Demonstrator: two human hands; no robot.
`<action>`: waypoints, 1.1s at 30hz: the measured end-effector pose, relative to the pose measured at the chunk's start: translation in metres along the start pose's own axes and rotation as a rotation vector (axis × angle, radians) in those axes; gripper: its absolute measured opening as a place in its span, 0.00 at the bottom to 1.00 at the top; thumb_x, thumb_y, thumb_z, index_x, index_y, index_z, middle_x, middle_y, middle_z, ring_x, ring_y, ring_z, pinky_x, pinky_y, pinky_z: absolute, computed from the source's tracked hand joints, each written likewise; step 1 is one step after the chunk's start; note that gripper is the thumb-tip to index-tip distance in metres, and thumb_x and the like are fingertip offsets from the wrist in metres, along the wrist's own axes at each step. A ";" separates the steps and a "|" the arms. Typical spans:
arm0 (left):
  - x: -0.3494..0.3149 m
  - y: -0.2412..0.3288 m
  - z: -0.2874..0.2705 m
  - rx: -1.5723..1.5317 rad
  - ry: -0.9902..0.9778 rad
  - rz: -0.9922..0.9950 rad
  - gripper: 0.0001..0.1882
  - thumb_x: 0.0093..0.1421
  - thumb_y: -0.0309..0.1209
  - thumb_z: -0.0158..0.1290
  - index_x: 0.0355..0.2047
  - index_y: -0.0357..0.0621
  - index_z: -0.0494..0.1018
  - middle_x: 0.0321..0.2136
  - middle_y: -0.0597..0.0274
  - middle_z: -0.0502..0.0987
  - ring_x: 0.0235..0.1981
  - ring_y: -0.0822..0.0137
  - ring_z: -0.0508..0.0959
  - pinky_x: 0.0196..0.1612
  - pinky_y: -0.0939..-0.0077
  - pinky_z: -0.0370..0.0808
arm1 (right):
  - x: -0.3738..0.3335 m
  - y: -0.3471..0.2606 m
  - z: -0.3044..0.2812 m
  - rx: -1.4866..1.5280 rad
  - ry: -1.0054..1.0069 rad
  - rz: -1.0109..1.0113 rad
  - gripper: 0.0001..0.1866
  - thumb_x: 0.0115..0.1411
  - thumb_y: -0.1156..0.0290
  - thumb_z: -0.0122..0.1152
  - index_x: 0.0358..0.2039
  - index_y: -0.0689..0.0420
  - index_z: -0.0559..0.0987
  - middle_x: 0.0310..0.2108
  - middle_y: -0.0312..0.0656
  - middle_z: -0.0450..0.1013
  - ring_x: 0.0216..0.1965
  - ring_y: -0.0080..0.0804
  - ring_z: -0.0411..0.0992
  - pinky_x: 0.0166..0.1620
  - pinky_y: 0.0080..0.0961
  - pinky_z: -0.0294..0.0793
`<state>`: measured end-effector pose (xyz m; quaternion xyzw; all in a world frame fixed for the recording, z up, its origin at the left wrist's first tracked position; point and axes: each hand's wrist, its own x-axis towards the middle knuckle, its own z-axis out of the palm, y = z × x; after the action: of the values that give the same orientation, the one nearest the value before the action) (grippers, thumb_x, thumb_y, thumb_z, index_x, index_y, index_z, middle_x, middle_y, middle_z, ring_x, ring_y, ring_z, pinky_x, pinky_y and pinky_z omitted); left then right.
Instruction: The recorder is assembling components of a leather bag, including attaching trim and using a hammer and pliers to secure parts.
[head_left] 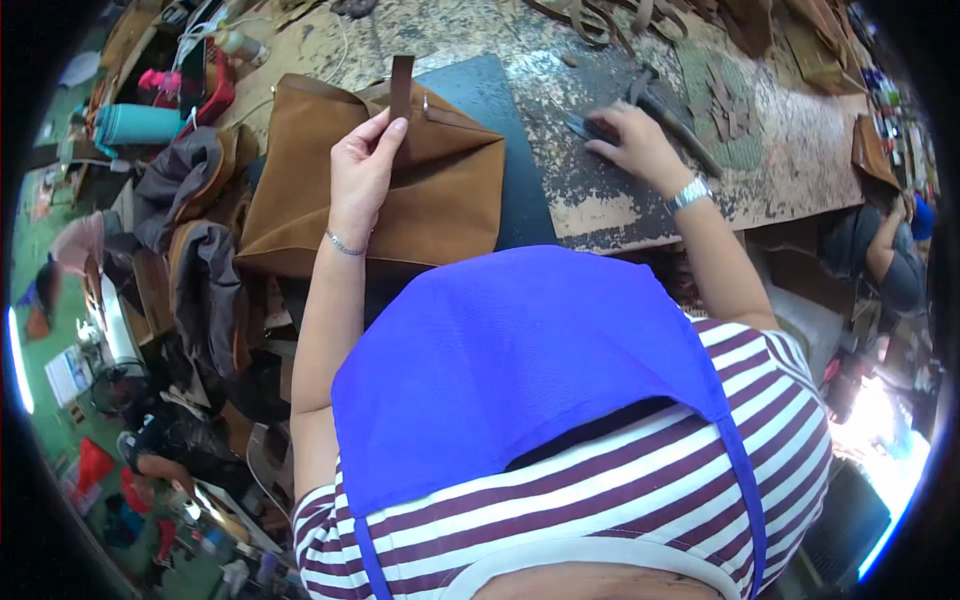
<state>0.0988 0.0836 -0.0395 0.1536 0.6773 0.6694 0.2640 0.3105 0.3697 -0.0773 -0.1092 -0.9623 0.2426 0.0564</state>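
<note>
My left hand (362,165) pinches a dark brown leather strap (402,85) between thumb and fingers, its free end standing up. Beneath that hand lies a tan suede-like bag (450,205) with a zipper near its top edge. My right hand (635,145) is on the bench to the right, thumb and fingers curled around a small dark blue tool (577,126). Most of this tool is hidden by the fingers, so its kind is unclear. A hammer (685,132) with a dark head lies just beyond and right of my right hand.
The bag rests partly on a dark blue-grey mat (525,190) on the worn workbench (600,215). Leather strips (722,100) lie on a green mat at right. A teal bottle (135,124) and grey-lined brown pieces (205,290) are at left. Other people work at both sides.
</note>
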 end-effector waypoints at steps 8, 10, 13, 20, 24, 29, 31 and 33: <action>-0.001 0.008 0.003 -0.090 0.043 -0.036 0.19 0.58 0.24 0.57 0.50 0.33 0.70 0.38 0.62 0.79 0.37 0.79 0.76 0.42 0.86 0.73 | 0.014 0.001 0.017 -0.088 0.183 0.039 0.13 0.58 0.71 0.50 0.42 0.62 0.75 0.31 0.52 0.72 0.34 0.48 0.73 0.40 0.38 0.72; 0.000 0.005 0.002 -0.105 0.054 -0.020 0.19 0.58 0.23 0.57 0.50 0.33 0.70 0.38 0.62 0.79 0.37 0.79 0.76 0.41 0.86 0.73 | 0.030 -0.030 0.006 0.103 0.196 0.084 0.13 0.61 0.70 0.47 0.44 0.61 0.73 0.30 0.48 0.72 0.33 0.43 0.72 0.38 0.34 0.71; 0.000 0.009 0.004 -0.094 0.042 -0.037 0.20 0.58 0.22 0.56 0.51 0.35 0.69 0.37 0.63 0.79 0.38 0.79 0.76 0.42 0.87 0.72 | 0.051 -0.089 -0.003 0.612 0.051 0.145 0.15 0.67 0.65 0.41 0.48 0.60 0.70 0.28 0.37 0.70 0.29 0.25 0.67 0.35 0.23 0.68; -0.001 0.005 0.001 -0.120 0.002 -0.026 0.20 0.56 0.22 0.59 0.50 0.38 0.70 0.31 0.68 0.79 0.27 0.85 0.73 0.27 0.94 0.65 | 0.079 -0.156 0.011 0.701 -0.227 -0.013 0.17 0.67 0.59 0.49 0.44 0.61 0.72 0.26 0.35 0.67 0.29 0.20 0.63 0.34 0.22 0.67; -0.001 0.006 -0.001 -0.088 -0.003 -0.071 0.20 0.57 0.21 0.57 0.51 0.36 0.69 0.34 0.64 0.79 0.34 0.80 0.76 0.38 0.88 0.72 | 0.082 -0.147 0.014 0.623 -0.153 0.027 0.20 0.65 0.55 0.51 0.38 0.63 0.75 0.24 0.46 0.71 0.27 0.35 0.70 0.33 0.30 0.69; 0.003 0.013 0.005 -0.040 -0.027 0.033 0.19 0.57 0.20 0.57 0.50 0.35 0.71 0.34 0.63 0.79 0.35 0.78 0.76 0.40 0.86 0.73 | 0.085 -0.137 0.006 0.750 -0.107 -0.025 0.18 0.67 0.58 0.50 0.41 0.62 0.74 0.28 0.39 0.72 0.31 0.21 0.68 0.35 0.24 0.68; 0.004 0.013 0.004 -0.005 -0.029 0.052 0.20 0.57 0.20 0.57 0.51 0.35 0.70 0.34 0.63 0.79 0.35 0.78 0.76 0.41 0.86 0.73 | 0.086 -0.143 0.003 0.836 -0.062 -0.078 0.18 0.67 0.58 0.50 0.43 0.61 0.74 0.29 0.39 0.73 0.32 0.23 0.70 0.35 0.24 0.69; 0.005 0.012 0.003 0.033 -0.033 0.074 0.21 0.57 0.20 0.57 0.51 0.34 0.70 0.35 0.63 0.79 0.36 0.78 0.76 0.41 0.85 0.73 | 0.088 -0.145 0.007 0.922 -0.011 -0.133 0.17 0.66 0.58 0.50 0.44 0.60 0.73 0.30 0.40 0.74 0.34 0.25 0.71 0.36 0.24 0.70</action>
<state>0.0947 0.0900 -0.0281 0.1938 0.6776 0.6648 0.2477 0.1976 0.2629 -0.0093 -0.0094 -0.7593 0.6414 0.1096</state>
